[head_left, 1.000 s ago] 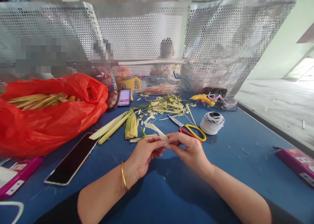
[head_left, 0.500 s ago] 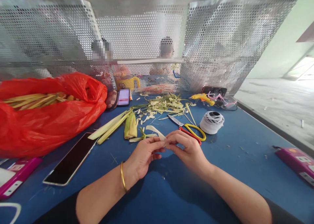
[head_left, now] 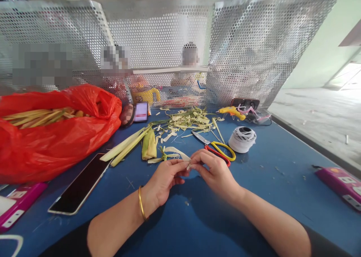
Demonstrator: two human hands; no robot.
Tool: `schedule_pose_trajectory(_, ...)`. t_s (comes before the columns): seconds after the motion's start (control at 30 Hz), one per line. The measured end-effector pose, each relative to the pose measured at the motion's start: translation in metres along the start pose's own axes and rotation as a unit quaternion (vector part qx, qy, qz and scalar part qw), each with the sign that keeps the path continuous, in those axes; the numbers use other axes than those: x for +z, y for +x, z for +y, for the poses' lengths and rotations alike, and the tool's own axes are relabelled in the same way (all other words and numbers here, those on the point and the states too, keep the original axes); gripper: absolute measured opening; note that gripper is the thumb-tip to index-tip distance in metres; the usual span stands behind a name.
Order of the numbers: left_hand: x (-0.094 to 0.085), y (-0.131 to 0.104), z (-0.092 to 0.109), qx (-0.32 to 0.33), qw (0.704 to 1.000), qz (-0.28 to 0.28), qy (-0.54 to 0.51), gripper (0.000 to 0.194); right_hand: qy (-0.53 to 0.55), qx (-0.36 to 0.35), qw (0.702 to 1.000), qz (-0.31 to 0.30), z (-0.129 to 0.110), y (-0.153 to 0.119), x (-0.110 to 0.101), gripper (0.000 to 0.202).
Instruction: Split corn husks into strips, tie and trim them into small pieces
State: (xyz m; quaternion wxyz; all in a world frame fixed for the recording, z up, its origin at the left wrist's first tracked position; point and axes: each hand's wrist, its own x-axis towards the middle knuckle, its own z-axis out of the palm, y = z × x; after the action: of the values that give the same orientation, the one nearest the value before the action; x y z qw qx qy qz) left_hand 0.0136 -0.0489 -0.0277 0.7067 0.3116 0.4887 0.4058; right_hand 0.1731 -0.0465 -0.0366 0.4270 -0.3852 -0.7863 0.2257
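Between my two hands is a pale strip of plant leaf (head_left: 177, 151), its wide end sticking out up and to the left. My left hand (head_left: 168, 176) pinches the strip from the left, thumb on top. From the right, my right hand (head_left: 213, 172) pinches the same piece, fingertips touching the left ones. Just beyond lie a small knotted piece of leaf (head_left: 164, 154) and a thick green-yellow stalk piece (head_left: 149, 144). Scissors (head_left: 220, 148) with red and yellow handles rest behind my right hand, beside a spool of white thread (head_left: 242, 139).
Leaf scraps (head_left: 191, 118) are heaped at the back; long stalks (head_left: 125, 146) lie left of centre. A red plastic bag (head_left: 62, 144) of stalks, a phone (head_left: 79, 185) and purple power strips (head_left: 341, 183) flank them. A yellow glue gun (head_left: 232, 112) sits before the perforated metal screen (head_left: 158, 35).
The strip's free end has tipped slightly lower and to the left as my fingertips work it. Both hands stay almost in place; the whole view has shifted a little.
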Motion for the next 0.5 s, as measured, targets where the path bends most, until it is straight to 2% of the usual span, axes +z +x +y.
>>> schedule_pose_trajectory(0.17,0.0006,0.0005,-0.0013,0.071,0.995,0.005,0.069,0.019,-0.035,0.072,0.996,-0.026,-0.0009,0.0001,0.0002,0.011)
schedule_pose_trajectory(0.3,0.0007,0.0006,-0.0009,0.075,0.995,0.001,0.071,0.017,-0.023,0.095,0.995,-0.02,-0.0027,0.0014,0.0001,0.011)
schedule_pose_trajectory(0.37,0.0006,0.0004,-0.0006,0.074,0.995,-0.004,0.069,0.018,0.001,0.11,0.994,-0.009,-0.0037,0.0018,0.0,0.004)
schedule_pose_trajectory(0.5,0.0021,-0.0015,0.0001,0.084,0.993,-0.012,0.082,0.025,0.05,0.158,0.986,-0.015,-0.0055,0.0022,-0.0006,0.013)
